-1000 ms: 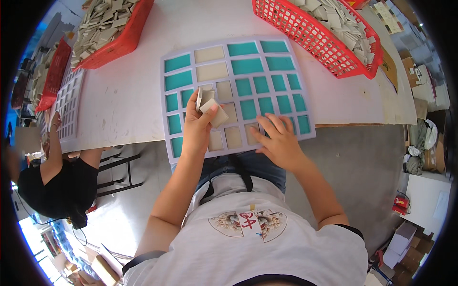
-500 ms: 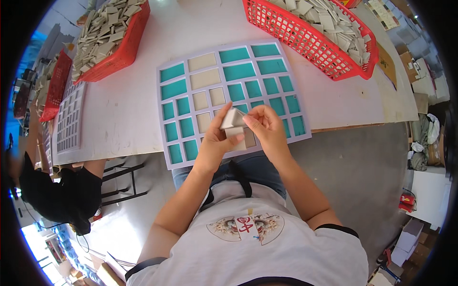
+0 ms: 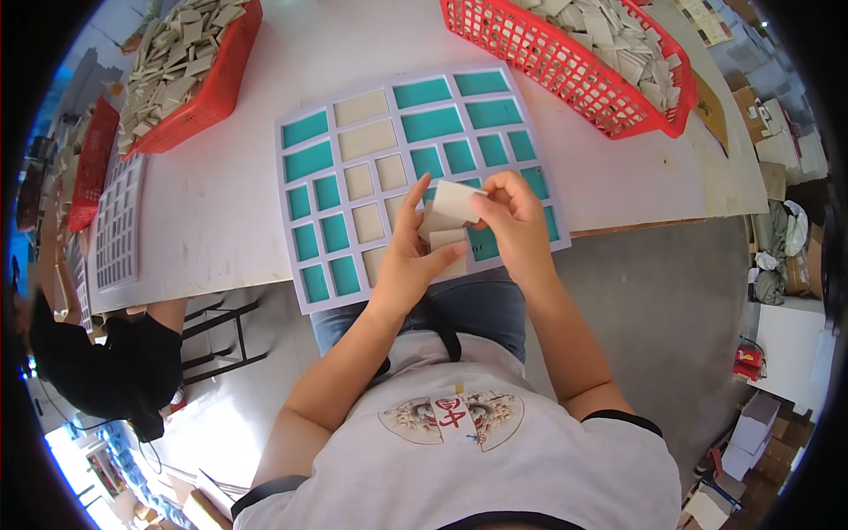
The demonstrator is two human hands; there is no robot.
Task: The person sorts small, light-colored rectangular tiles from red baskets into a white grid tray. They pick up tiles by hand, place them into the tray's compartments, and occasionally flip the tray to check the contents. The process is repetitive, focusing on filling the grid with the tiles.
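Note:
My left hand is closed around a few small beige tiles, its thumb pressed across them and its index finger pointing up. Between the thumb and fingers of my right hand, one flat beige tile is pinched by its right edge, tilted just above the tiles in my left hand. Both hands are over the near part of a pale lilac grid panel at the table edge. Turquoise shows in many of its compartments; beige pieces fill several in the second column. My hands hide part of the near rows.
Red baskets heaped with beige tiles stand at back left and back right on the white table. Farther left are another red basket and a second grid panel. A person in black is at the left.
My right hand has moved slightly right and raised a tile, which now shows its flat face. The view has shifted a little, so the panel and baskets appear farther left.

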